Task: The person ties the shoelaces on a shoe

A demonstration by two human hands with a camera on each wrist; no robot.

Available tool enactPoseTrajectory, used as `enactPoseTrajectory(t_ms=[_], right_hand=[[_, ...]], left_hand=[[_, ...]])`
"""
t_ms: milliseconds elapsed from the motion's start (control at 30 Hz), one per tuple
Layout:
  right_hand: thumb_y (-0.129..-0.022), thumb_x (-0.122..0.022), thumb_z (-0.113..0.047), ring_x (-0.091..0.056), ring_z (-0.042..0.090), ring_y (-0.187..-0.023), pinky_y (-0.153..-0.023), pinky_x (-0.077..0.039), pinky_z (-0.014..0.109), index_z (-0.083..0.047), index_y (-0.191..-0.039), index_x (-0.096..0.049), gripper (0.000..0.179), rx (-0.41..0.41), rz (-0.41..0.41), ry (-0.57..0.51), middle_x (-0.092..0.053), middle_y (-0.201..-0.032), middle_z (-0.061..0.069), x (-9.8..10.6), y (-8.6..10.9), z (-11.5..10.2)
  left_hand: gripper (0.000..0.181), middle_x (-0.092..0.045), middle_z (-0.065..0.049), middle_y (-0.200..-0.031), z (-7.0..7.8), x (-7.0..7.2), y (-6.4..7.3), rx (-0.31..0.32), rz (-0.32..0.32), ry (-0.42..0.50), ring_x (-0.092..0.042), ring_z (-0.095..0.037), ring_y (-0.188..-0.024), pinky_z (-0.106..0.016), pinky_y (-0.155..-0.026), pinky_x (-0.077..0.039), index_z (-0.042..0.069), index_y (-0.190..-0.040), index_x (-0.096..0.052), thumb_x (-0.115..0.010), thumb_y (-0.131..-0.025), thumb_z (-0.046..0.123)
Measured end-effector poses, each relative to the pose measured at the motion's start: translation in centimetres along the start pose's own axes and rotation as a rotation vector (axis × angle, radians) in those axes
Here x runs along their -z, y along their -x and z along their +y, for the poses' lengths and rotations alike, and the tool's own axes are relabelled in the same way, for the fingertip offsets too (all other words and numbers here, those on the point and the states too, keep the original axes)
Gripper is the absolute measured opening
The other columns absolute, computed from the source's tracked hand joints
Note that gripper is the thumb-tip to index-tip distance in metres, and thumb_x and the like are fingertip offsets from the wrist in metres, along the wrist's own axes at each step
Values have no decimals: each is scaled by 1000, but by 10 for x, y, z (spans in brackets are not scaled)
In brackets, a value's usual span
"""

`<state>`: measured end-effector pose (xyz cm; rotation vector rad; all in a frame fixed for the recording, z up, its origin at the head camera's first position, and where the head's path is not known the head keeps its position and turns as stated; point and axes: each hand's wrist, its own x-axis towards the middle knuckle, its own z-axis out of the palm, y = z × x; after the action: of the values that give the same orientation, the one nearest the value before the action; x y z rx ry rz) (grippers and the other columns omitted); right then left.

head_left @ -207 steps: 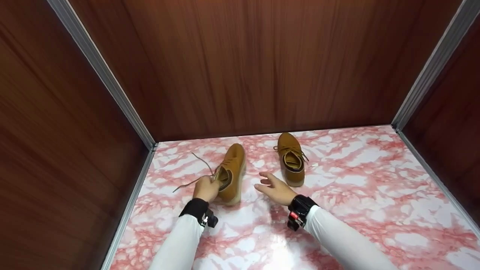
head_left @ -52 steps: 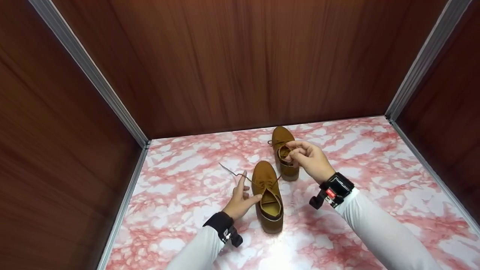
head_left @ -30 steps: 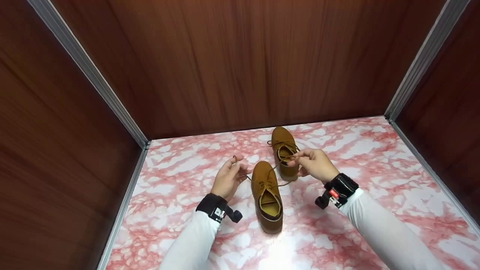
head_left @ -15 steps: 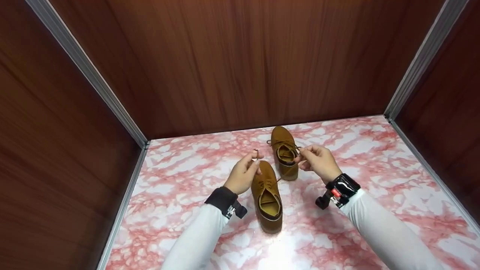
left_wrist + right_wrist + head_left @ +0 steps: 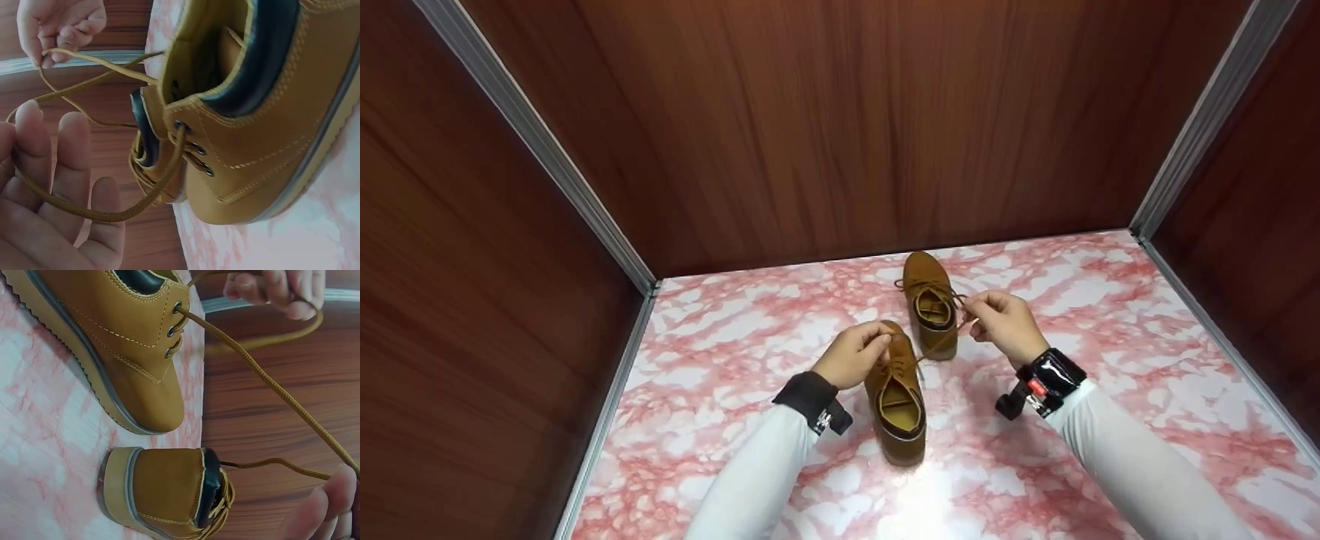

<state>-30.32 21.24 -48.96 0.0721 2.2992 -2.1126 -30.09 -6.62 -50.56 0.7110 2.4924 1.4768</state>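
Observation:
A tan lace-up shoe [image 5: 904,451] stands upright on the floor, its toe pointing away from me. Over its toe, my left hand [image 5: 851,356] pinches a brown shoelace [image 5: 95,214], which loops beneath the fingers and back to the top eyelet in the left wrist view. My right hand [image 5: 1006,324] pinches the other length of lace [image 5: 264,377], drawn up to the right of the shoe. The laces cross between the hands in the left wrist view. Behind and slightly right stands the matching shoe [image 5: 922,268], its lace tied in a bow.
The floor [image 5: 735,330] has a red and white marbled surface. A wood-grain wall [image 5: 810,150] rises close behind the far shoe, with more panels and grey metal corner strips [image 5: 585,172] at both sides.
The near shoe, earlier tilted in my left hand at the left, now stands upright in the middle. Both hands have taken up its laces; the left has lately come right, over the toe.

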Motion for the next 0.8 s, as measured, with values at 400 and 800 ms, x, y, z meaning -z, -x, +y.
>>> enactPoseTrajectory(t_ms=[400, 800], right_hand=[[-104, -64, -14, -61, 8, -64, -67, -57, 25, -11, -90, -71, 16, 130, -49, 18, -67, -79, -9, -10, 3, -16], [-102, -67, -17, -58, 6, -63, -63, -54, 22, 5, -103, -72, 23, 186, -101, 128, -66, -74, -11, -20, -6, -30]], left_hand=[[21, -67, -6, -77, -9, -4, -13, 85, 35, 32, -69, -31, -79, -21, -66, -47, 4, -107, -71, -63, -105, 22], [16, -68, 1, -82, -12, -8, -13, 130, -80, 93, -61, -6, -71, -19, -65, -51, 1, -103, -72, -71, -95, 15]])
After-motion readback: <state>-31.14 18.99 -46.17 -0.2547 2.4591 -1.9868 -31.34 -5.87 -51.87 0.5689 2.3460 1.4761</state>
